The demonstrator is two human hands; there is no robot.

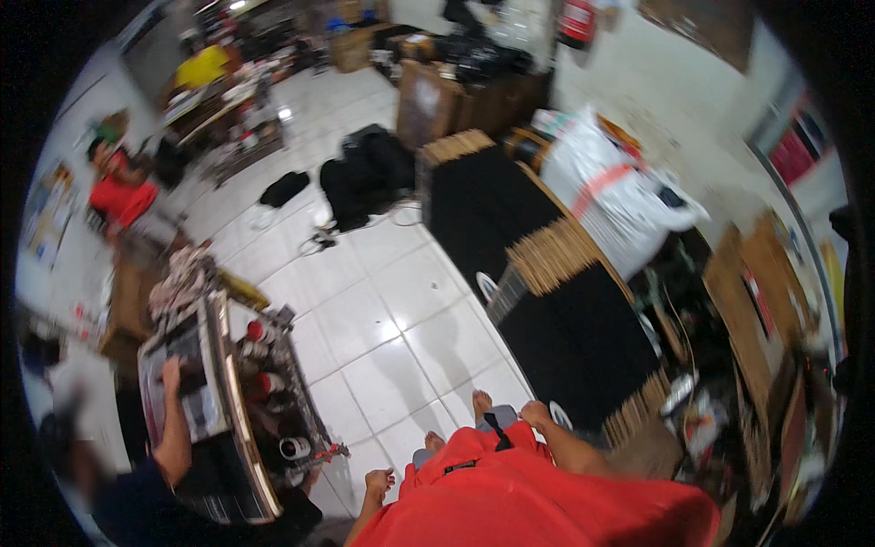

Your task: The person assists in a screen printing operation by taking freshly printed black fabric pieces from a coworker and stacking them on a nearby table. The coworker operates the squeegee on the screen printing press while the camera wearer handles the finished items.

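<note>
My left hand [379, 483] hangs beside the red cloth [529, 501] on my body, fingers curled in, and nothing shows in it. On the other side my right hand [536, 414] is also curled, close to the near edge of a long black-topped table [570, 333]; no object is visible in it. My bare feet [481, 401] stand on the white tiles. Across the black tabletop lie rows of stacked brown cardboard-like pieces [547, 255], with a white ring [488, 285] at the table's edge.
At left, a co-worker's hand [171, 372] rests on a work table [228, 401] with pots on its side shelf. Farther off sits a person in red [123, 196]. Dark bags [365, 173] lie on the floor; a white sack [606, 187] and cardboard [756, 283] stand right.
</note>
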